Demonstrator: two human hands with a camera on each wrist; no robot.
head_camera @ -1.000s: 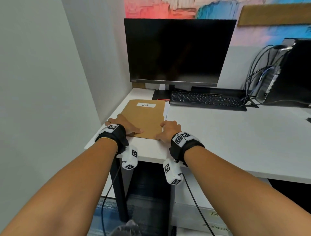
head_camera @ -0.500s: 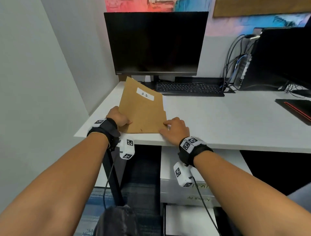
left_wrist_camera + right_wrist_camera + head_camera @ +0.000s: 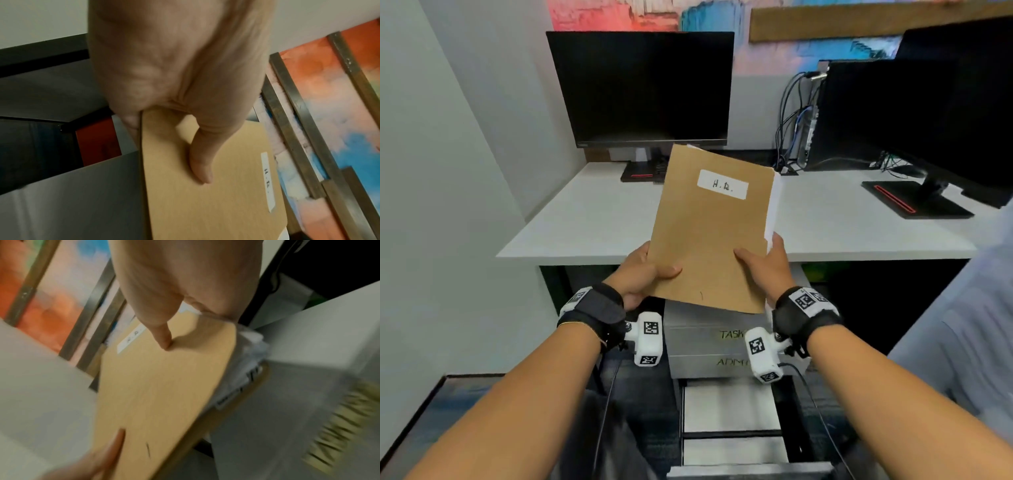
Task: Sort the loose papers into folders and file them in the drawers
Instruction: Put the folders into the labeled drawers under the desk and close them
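**Folder held in both hands above the drawers**

At the centre of the head view we see a brown folder [image 3: 709, 233] raised off the white desk [image 3: 571, 219] and tilted up toward the camera, its white label [image 3: 722, 184] reading "H.R." near the top edge. White papers [image 3: 773, 209] show along the folder's right side — in the right wrist view the sheets sit between the two brown covers.

We note the left hand [image 3: 642, 274] at the folder's lower left corner: its thumb [image 3: 200, 164] lies across the front cover and the other fingers are tucked behind, so the hand pinches the folder. The right hand [image 3: 768, 270] grips the lower right edge in the same way, thumb on the front, fingers behind.

Below the folder, in the lower middle of the frame, stands a grey drawer unit [image 3: 709, 346] with lettering on its drawer fronts — partly hidden by the wrists. Beneath them an open drawer [image 3: 732, 421] holds white contents.

In the upper part of the frame we see a dark monitor [image 3: 640, 89] on the desk, a second monitor [image 3: 928, 116] at the upper right, and cables [image 3: 791, 113] between them.
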